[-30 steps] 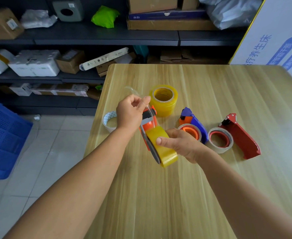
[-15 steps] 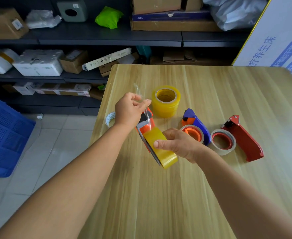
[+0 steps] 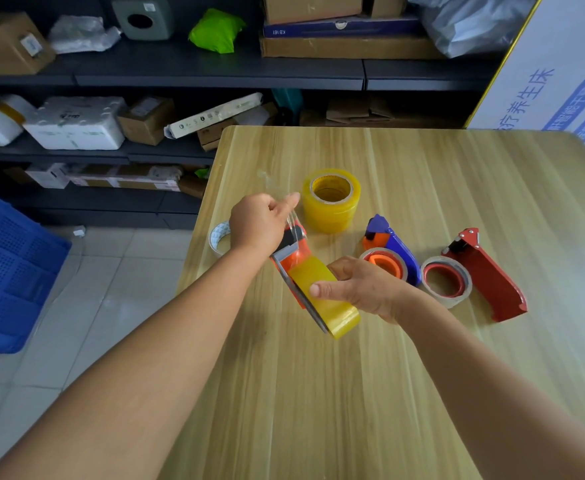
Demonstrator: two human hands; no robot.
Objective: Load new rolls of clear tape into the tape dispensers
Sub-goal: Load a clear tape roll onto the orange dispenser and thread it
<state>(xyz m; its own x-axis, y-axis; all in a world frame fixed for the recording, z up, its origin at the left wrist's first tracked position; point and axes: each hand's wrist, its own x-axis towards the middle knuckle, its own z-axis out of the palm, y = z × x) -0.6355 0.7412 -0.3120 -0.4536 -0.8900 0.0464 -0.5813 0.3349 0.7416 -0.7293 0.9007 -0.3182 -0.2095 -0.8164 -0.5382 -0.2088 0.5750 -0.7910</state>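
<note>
My right hand [image 3: 357,285] grips an orange tape dispenser [image 3: 293,252] with a yellowish clear tape roll [image 3: 325,299] mounted on it, held above the wooden table [image 3: 318,393]. My left hand [image 3: 260,221] pinches the loose tape end [image 3: 293,220] stretched up from the dispenser's front. A spare yellowish tape roll [image 3: 331,200] stands behind. A blue and orange dispenser [image 3: 389,249] and a red dispenser [image 3: 485,275], each with a roll, lie to the right.
An empty white tape core [image 3: 219,237] lies at the table's left edge, partly behind my left wrist. Dark shelves [image 3: 180,67] with boxes stand beyond the table. A blue crate [image 3: 4,271] sits on the tiled floor at left. A white printed board [image 3: 561,81] leans at right.
My left hand has kept its pinch on the tape end and shifted slightly lower toward the dispenser's front. My right hand holds the dispenser almost still.
</note>
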